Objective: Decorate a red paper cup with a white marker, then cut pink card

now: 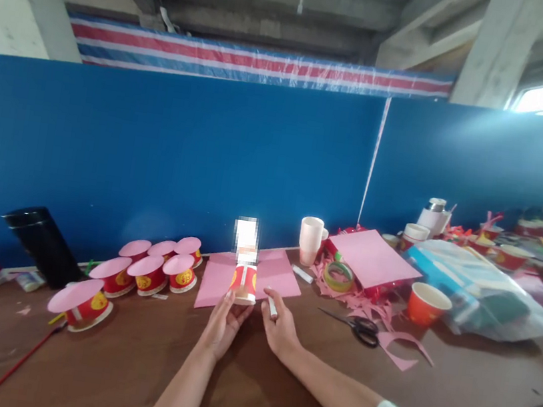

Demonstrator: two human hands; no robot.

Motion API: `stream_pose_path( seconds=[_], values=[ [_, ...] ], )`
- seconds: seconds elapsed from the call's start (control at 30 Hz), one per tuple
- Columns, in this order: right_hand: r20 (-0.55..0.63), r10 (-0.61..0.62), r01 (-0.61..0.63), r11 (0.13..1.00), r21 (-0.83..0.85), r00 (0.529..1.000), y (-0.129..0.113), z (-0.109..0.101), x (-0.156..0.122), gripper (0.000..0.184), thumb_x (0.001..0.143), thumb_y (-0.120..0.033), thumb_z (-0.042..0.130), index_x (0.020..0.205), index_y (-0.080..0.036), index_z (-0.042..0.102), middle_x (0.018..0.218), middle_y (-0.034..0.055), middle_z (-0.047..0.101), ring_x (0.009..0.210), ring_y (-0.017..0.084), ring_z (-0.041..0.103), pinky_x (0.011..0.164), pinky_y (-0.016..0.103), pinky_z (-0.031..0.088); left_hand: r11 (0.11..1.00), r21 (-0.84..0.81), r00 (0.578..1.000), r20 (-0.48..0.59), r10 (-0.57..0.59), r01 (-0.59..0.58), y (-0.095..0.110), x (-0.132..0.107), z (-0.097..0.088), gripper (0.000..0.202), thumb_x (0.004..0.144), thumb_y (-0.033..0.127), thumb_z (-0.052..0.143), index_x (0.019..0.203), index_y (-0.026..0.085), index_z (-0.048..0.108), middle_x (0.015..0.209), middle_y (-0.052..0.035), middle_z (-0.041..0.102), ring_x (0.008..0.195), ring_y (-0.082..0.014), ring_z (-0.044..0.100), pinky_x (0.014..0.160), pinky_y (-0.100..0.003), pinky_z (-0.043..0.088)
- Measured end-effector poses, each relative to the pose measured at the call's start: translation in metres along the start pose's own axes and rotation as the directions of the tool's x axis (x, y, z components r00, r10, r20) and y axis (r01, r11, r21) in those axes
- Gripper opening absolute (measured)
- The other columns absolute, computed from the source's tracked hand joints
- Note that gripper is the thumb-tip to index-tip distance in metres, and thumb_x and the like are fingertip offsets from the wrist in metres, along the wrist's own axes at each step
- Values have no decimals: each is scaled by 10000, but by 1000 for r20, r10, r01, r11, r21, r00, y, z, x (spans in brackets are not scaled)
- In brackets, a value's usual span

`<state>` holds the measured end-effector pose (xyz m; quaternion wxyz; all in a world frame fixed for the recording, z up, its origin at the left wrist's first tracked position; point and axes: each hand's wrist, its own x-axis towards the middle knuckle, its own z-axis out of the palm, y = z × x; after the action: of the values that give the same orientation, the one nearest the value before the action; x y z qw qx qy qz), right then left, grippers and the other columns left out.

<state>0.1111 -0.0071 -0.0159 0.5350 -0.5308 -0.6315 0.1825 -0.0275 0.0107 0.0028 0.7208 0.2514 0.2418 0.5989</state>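
In the middle of the head view, my left hand [225,325] grips a red paper cup [244,280] with gold markings and a white rim, its rim toward me. A blurred white patch just above it cannot be made out. Close by on the right, my right hand [283,330] is closed around a small white stick [272,308], whose exact kind is not clear. Beyond both hands lies a pink paper sheet [281,279]. Left of it stand several upturned red cups [152,281] topped with pink paper discs [147,265].
Stacked white paper cups [310,239], a roll of tape [339,276], pink scraps and black-handled scissors [365,331] lie to the right, with an orange cup [427,305] and a plastic bag [486,294] beyond. A black bottle [43,245] and red brush [27,358] are left.
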Motion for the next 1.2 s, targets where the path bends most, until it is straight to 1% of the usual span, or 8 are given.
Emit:
stream_pose_path(
  seconds=[0.07,0.23,0.4,0.63,0.87,1.0,1.1,1.2],
  values=[
    [17,-9,9,1000,26,1000,-1,-2,1,324,867,-249,401,1182,-222,476,896,33,667,649,146,624,632,263,510,1000,-7,1000,13,-2,2,0,0,1,222,757,282,612,949,169,608,950,-67,674,896,-185,626,882,-372,464],
    [40,-39,32,986,161,998,-8,-5,0,468,778,-210,540,1234,-231,435,1125,68,603,1015,199,584,796,300,506,999,-22,998,46,-43,44,0,0,-1,276,787,320,572,1027,183,589,1029,-75,655,949,-198,611,899,-367,451],
    [84,-32,3,945,327,996,-11,-8,3,724,664,-218,685,1303,-228,345,1230,95,528,1053,216,563,813,318,514,993,17,991,57,-122,121,0,-4,1,339,812,383,517,1093,199,569,1036,-78,653,935,-196,615,879,-350,460],
    [150,-6,-80,826,557,989,-12,-14,14,364,871,-319,456,1217,-205,445,1136,70,582,1041,192,556,912,345,446,973,47,959,165,-230,225,-4,-7,8,367,825,423,472,1074,179,588,1163,-98,592,1078,-239,536,947,-399,399],
    [140,44,-123,768,628,989,-4,-9,15,388,827,-332,531,1179,-191,447,1044,61,601,954,197,575,858,334,470,978,80,973,112,-201,193,-10,-8,11,432,800,474,483,1120,195,560,1216,-107,553,1083,-250,529,952,-420,388],
    [82,109,-136,766,628,991,0,-11,19,405,803,-340,562,1164,-189,455,1037,60,597,926,197,578,821,323,474,982,132,989,42,-140,133,-13,-8,9,430,789,483,497,1080,177,577,1119,-112,603,992,-228,578,899,-393,431],
    [28,132,-124,806,579,991,3,-15,23,401,796,-349,567,1148,-190,460,1004,61,601,882,196,582,783,319,480,981,188,998,-23,-54,57,-18,-9,8,307,775,397,566,946,148,622,945,-85,651,856,-178,613,791,-326,488],
    [9,134,-119,842,526,991,5,-18,26,402,788,-350,573,1138,-187,460,977,58,608,869,200,587,779,324,480,978,201,998,-11,-54,55,-22,-12,14,207,753,276,621,908,139,634,950,-74,649,860,-164,608,773,-305,499]
  ],
)
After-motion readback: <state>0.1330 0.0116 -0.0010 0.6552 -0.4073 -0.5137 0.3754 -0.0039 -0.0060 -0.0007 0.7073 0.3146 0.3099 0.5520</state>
